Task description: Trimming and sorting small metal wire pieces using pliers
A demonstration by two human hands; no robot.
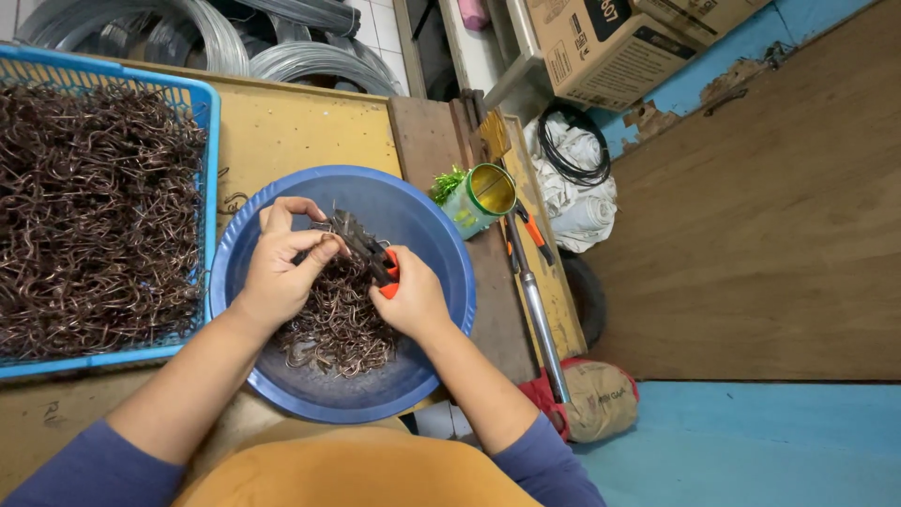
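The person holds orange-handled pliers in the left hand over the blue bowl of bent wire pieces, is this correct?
Not quite. The head view shows the orange-handled pliers in the right hand, not the left. They are over the blue bowl of bent wire pieces, as you said.

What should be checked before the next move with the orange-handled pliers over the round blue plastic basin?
1. Right hand grips the orange-handled pliers: ok.
2. Left hand fingers are at the plier tips, pinching a bent wire piece: ok, though the piece itself is too small to make out.
3. Work is held over the round blue plastic basin: ok.
4. Heap of brown bent wire pieces lies inside the basin: ok.
5. Blue plastic mesh crate of brown wire pieces sits beside the basin: ok.
6. Fingers clear of the plier jaws: cannot tell.
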